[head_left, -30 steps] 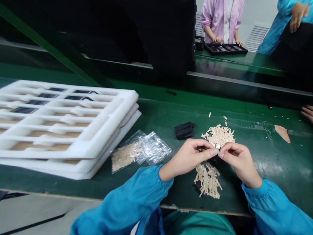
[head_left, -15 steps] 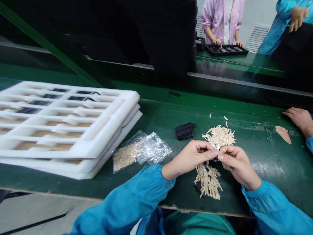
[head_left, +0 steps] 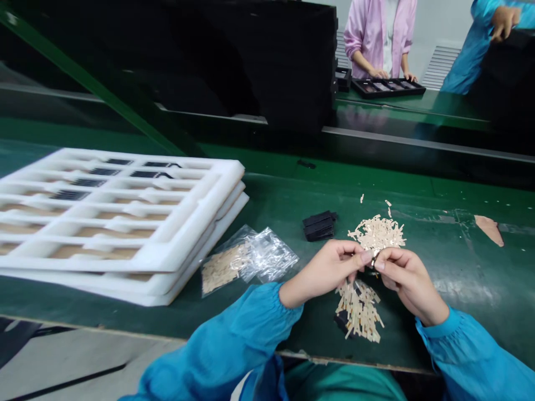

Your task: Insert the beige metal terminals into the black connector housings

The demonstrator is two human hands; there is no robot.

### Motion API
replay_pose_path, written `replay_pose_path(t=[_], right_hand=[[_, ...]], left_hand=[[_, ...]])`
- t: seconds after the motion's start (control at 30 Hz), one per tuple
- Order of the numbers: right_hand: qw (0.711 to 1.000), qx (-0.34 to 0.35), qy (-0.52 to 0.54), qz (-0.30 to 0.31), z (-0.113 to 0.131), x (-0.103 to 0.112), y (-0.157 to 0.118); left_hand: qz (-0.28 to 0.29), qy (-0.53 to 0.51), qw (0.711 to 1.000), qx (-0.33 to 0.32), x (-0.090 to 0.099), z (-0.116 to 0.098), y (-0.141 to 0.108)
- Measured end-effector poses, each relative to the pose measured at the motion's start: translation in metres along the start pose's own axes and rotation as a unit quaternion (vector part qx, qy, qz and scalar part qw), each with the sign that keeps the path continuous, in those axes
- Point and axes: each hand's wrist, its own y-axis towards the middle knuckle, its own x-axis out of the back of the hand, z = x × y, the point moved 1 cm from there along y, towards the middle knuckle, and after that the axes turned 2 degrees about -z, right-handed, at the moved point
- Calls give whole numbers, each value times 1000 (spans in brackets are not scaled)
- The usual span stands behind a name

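My left hand [head_left: 334, 266] and my right hand [head_left: 412, 278] meet over the green table, thumbs and forefingers pinched close together. Between the fingertips is a tiny piece, too small and covered to name. Just beyond the fingers lies a heap of small beige strips [head_left: 382, 231]. Below them, nearer to me, spreads a second pile of pale strips [head_left: 360, 314] with some dark pieces among it. A stack of flat black pieces [head_left: 320, 225] sits behind my left hand.
Stacked white foam trays [head_left: 179, 239] with black parts in some slots stand at left. Clear plastic bags [head_left: 267, 253], one with beige strips, lie beside them. A tan scrap [head_left: 489, 230] is at right. Across the bench, a person in pink [head_left: 380, 39] handles a black tray [head_left: 388, 87].
The fingertips of my two hands have drawn slightly apart. A co-worker's hand at the right edge has left the view. The whole view has shifted a little.
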Motion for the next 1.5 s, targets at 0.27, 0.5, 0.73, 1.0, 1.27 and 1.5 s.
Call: replay_pose_path(t=[0.27, 0.5, 0.73, 1.0, 1.27, 1.5], right_hand=[[998, 13, -21, -49, 3, 9, 7], [998, 10, -17, -63, 6, 5, 9], [997, 13, -10, -72, 8, 4, 11], [997, 34, -29, -70, 8, 4, 11], [984, 83, -116, -107, 8, 4, 10], [978, 94, -144, -117, 1, 4, 10]], left_hand=[[-123, 518, 846, -11, 52, -20, -17], [-46, 570, 817, 77, 47, -6, -7], [-109, 531, 839, 54, 51, -12, -9], [-106, 143, 984, -11, 21, -2, -6], [23, -98, 995, 17, -10, 10, -5], [-16, -61, 998, -5, -19, 11, -11]])
